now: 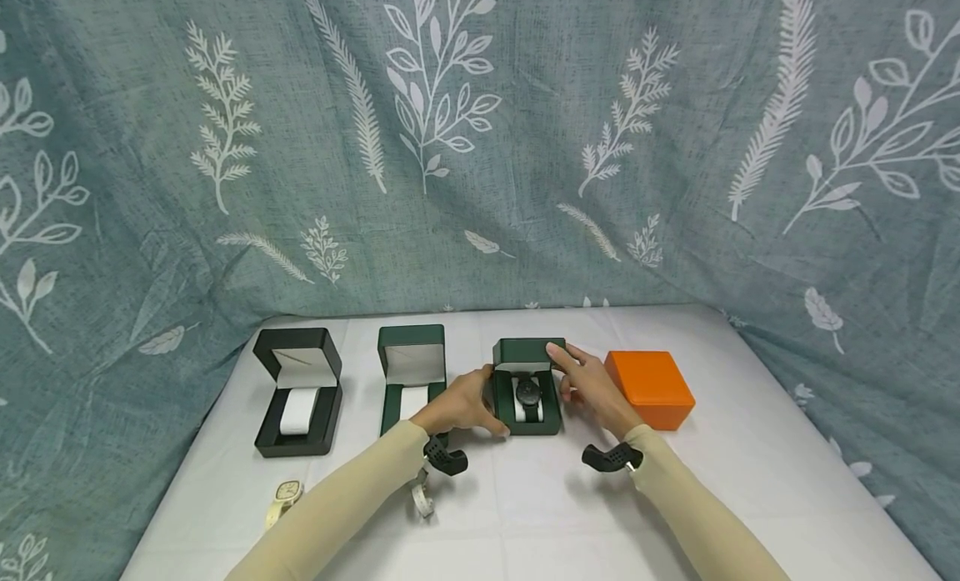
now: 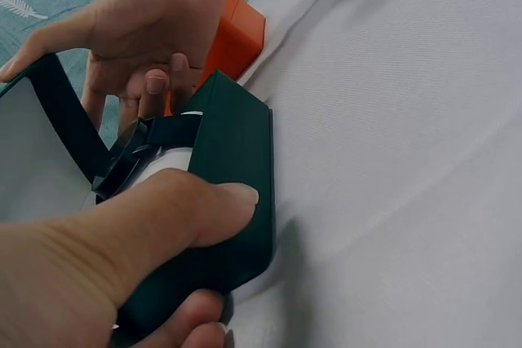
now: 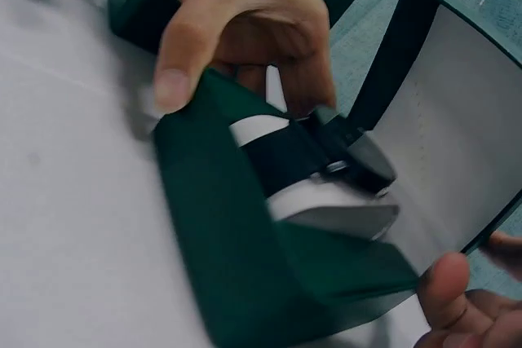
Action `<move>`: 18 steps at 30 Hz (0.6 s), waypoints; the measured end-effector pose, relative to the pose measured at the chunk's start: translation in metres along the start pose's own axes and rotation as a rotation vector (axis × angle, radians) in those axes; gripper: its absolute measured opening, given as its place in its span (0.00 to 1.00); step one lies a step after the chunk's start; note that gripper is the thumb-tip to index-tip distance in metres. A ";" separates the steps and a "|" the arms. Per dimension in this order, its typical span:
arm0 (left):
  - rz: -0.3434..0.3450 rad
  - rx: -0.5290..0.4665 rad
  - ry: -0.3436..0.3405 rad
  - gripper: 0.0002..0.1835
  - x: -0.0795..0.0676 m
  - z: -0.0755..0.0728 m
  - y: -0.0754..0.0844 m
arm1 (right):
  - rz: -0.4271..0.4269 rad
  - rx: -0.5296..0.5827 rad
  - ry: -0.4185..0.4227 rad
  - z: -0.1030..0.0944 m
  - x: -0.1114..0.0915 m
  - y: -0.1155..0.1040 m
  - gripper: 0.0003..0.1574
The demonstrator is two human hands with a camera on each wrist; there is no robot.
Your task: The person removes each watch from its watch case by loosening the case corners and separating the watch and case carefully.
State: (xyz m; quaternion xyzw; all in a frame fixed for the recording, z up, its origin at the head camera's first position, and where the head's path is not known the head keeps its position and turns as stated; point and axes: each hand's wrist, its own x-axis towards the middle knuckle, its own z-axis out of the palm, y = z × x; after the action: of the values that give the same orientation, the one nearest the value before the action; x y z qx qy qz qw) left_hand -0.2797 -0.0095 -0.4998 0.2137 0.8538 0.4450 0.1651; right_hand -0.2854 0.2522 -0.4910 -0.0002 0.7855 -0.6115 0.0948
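Observation:
A green watch box (image 1: 527, 348) stands with its lid raised, in front of me. Inside, a black watch (image 1: 528, 391) is wrapped round a white cushion (image 3: 334, 209). My left hand (image 1: 467, 399) grips the box's left side; its thumb lies over the front wall in the left wrist view. At the box's right side, my right hand (image 1: 592, 387) holds the edge of the lid (image 3: 457, 112). Its other fingers curl beside the box in the left wrist view. Part of the right hand is cut off in the right wrist view.
Left of it stand another open green box (image 1: 411, 338) and an open black box (image 1: 327, 398), both with white cushions. An orange box (image 1: 651, 389) sits beside my right hand. A gold-coloured watch (image 1: 285, 496) and a silver watch (image 1: 422, 496) lie near my left arm on the white cloth.

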 end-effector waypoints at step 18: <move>-0.034 -0.006 0.008 0.67 -0.001 0.003 0.000 | 0.091 -0.037 0.039 0.000 0.014 -0.008 0.69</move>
State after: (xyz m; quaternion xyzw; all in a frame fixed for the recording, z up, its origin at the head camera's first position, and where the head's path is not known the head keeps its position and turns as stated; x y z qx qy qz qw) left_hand -0.2777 -0.0076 -0.5013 0.1967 0.8568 0.4454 0.1699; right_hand -0.3004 0.2486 -0.4856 0.0457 0.7977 -0.5917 0.1070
